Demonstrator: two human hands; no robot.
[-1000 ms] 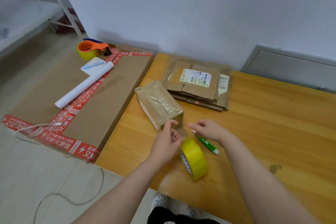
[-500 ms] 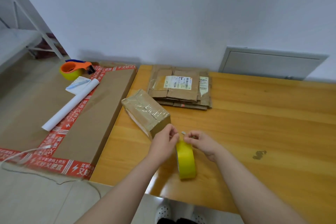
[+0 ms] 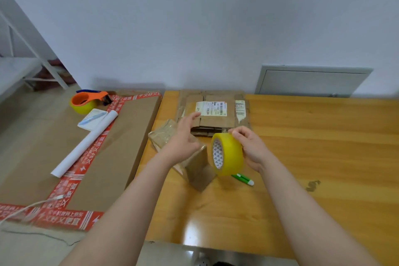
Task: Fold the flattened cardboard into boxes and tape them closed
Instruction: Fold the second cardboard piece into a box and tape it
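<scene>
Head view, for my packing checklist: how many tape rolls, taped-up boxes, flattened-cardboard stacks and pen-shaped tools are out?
Tape rolls: 2, the yellow tape roll in the right hand and the yellow roll in the orange dispenser
Boxes: 1, the small brown taped cardboard box
Stacks: 1, the stack of flattened brown cardboard
Tools: 1, the green-and-white pen-shaped tool
Total: 5

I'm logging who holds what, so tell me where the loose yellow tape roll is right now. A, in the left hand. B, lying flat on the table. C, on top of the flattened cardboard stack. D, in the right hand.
D: the right hand grips the yellow tape roll, fingers curled over its rim, while the left hand is open over the small taped box and holds nothing.
</scene>
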